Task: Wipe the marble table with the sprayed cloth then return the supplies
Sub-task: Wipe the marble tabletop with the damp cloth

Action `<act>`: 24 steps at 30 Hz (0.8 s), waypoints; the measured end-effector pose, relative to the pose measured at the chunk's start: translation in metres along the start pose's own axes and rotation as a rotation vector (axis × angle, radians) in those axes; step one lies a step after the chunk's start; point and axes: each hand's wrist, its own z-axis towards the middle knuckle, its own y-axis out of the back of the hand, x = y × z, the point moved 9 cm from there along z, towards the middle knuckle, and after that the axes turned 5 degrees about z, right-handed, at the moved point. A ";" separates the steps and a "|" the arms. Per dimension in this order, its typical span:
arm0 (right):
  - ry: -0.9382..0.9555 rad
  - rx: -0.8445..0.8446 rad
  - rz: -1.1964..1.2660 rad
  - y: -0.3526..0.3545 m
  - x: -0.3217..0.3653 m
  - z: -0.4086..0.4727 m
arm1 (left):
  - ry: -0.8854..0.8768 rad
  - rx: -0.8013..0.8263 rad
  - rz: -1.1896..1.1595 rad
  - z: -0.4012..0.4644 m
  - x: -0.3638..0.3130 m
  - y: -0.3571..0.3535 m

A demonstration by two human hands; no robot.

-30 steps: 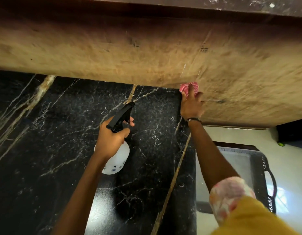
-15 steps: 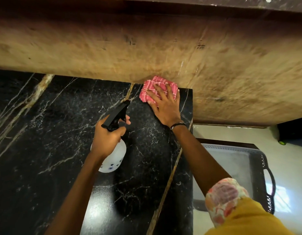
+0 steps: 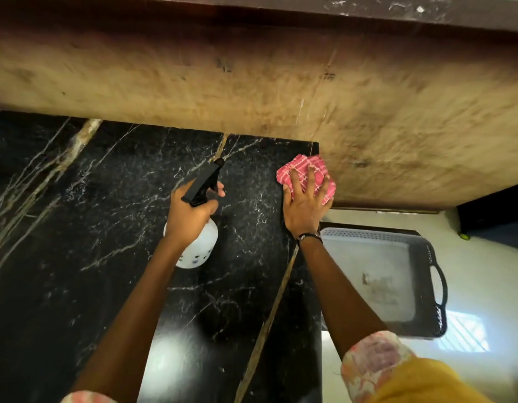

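The black marble table (image 3: pixel 106 257) with white and gold veins fills the left and middle of the head view. My right hand (image 3: pixel 304 207) presses flat, fingers spread, on a folded pink checked cloth (image 3: pixel 324 181) at the table's far right corner, partly over the edge. My left hand (image 3: pixel 190 216) grips the neck of a white spray bottle (image 3: pixel 201 248) with a black trigger head (image 3: pixel 204 181), held upright just above the marble.
A tan stone wall (image 3: pixel 252 82) rises along the table's far edge. To the right, below the table's edge, stands a dark plastic basket (image 3: pixel 432 286) with a grey inside on a pale floor (image 3: pixel 484 271).
My right hand swept the cloth left along the far edge, then back to the right corner and slightly nearer. The left hand with the bottle stayed nearly still.
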 end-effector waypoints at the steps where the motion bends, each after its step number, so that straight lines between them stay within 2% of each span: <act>1: 0.002 0.002 -0.003 -0.001 -0.004 -0.013 | -0.003 0.007 0.008 -0.006 0.001 0.000; 12: -0.010 -0.028 0.045 -0.005 -0.041 -0.191 | 0.038 0.077 0.012 -0.146 0.038 0.023; 18: -0.023 -0.018 0.020 -0.013 -0.067 -0.293 | 0.020 0.066 0.079 -0.235 0.057 0.047; 24: -0.055 -0.084 -0.016 -0.014 -0.081 -0.395 | 0.056 0.044 0.052 -0.299 0.084 0.063</act>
